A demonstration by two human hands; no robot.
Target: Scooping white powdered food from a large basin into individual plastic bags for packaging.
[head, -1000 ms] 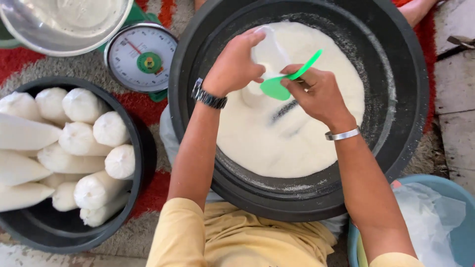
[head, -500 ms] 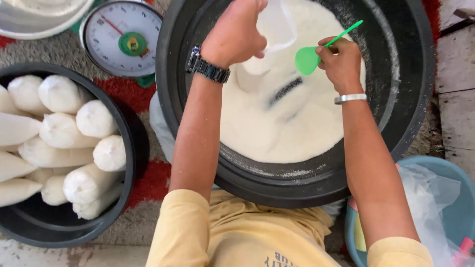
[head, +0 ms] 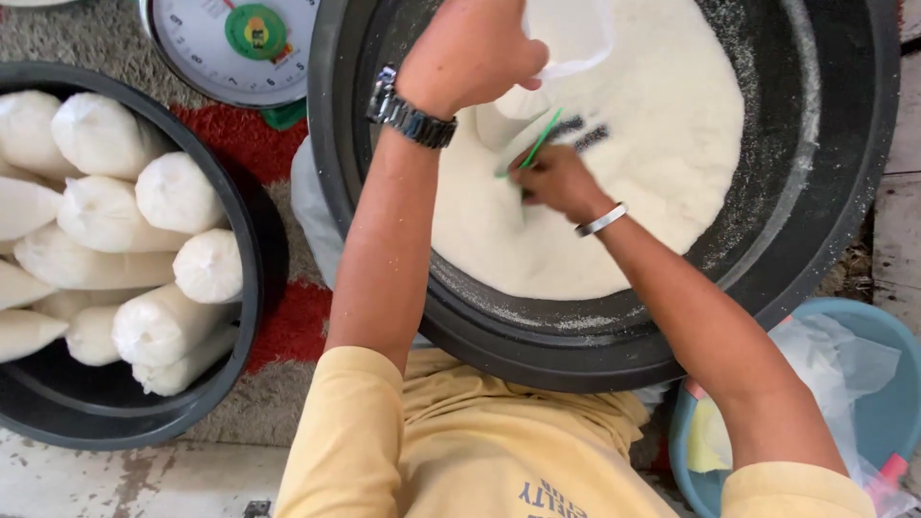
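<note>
Patterned carpet (head: 288, 326) over worn floorboards (head: 144, 475) — left hand (head: 470, 53) pinching a clear bag (head: 574, 34), right hand (head: 556, 179) closed on a green scoop (head: 537, 144).

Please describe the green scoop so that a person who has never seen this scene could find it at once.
Find the big black tub full of white powder. Above the powder, near its middle, the right hand holds the green scoop by its thin handle, just under the clear bag in the left hand. It is the only bright green thing inside the tub.
</note>
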